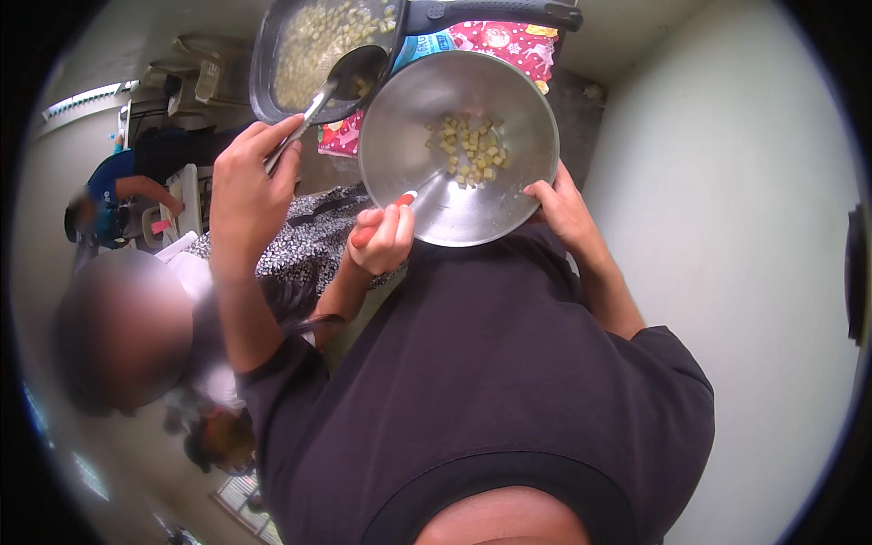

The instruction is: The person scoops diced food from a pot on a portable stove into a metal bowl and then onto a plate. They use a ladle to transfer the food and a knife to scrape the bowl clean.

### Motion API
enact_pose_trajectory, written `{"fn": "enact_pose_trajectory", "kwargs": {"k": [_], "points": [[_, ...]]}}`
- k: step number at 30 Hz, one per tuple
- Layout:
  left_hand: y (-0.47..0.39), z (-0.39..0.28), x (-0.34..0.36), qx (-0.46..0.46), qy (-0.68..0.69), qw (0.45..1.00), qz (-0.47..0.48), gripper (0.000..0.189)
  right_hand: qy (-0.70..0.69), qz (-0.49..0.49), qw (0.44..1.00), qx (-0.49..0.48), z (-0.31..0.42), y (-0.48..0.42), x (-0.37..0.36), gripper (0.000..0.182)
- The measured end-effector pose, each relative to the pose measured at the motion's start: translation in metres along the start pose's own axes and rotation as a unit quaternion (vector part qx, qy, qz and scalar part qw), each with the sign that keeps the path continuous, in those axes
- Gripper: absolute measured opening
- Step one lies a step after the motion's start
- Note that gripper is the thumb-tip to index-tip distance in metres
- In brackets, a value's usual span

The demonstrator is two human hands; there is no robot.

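My left hand (pixel 255 160) grips the metal handle of a black-bowled serving spoon (pixel 360 63). A few pale cubes lie in the spoon, which is held over the edge of a dark square pan (pixel 257 88). Many small pale dice (pixel 320 41) sit in cloudy liquid in that pan. My right hand (pixel 562 208) holds the right rim of a stainless steel mixing bowl (pixel 395 136), thumb on the inside. Diced greenish-yellow pieces (pixel 477 150) are gathered in the bowl. Another person's hand (pixel 387 235) holds an orange-handled utensil (pixel 405 199) that reaches into the bowl.
The pan's black handle (pixel 490 12) extends right, behind the bowl. Beneath them is a red patterned cloth (pixel 504 48). Close on my left is a person in a patterned skirt (pixel 327 225); another person (pixel 109 184) is beyond. A pale wall (pixel 722 204) stands on my right.
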State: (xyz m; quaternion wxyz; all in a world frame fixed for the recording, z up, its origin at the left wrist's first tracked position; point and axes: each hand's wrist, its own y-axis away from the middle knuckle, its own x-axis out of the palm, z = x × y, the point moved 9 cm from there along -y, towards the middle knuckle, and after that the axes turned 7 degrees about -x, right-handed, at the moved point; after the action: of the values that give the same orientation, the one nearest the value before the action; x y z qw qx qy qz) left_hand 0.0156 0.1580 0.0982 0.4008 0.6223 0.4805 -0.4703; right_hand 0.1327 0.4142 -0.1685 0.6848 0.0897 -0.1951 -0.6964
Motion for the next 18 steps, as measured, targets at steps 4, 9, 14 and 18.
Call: {"fn": "enact_pose_trajectory", "kwargs": {"k": [4,9,14,18], "points": [[0.001,0.007,-0.010,-0.013,0.008,1.000,0.017,0.030,0.007,0.001,1.000,0.006,0.002,-0.001,-0.002,0.062],[0.011,0.008,-0.023,-0.020,0.071,0.996,0.042,0.029,-0.021,0.004,0.999,0.039,0.009,0.002,0.002,0.062],[0.025,-0.018,-0.005,0.069,0.069,0.992,0.076,0.030,-0.016,-0.002,0.999,0.032,0.010,0.000,0.002,0.060],[0.031,-0.026,0.002,0.126,0.066,0.988,0.051,0.029,-0.016,0.001,1.000,0.017,0.003,-0.004,0.001,0.059]]}}
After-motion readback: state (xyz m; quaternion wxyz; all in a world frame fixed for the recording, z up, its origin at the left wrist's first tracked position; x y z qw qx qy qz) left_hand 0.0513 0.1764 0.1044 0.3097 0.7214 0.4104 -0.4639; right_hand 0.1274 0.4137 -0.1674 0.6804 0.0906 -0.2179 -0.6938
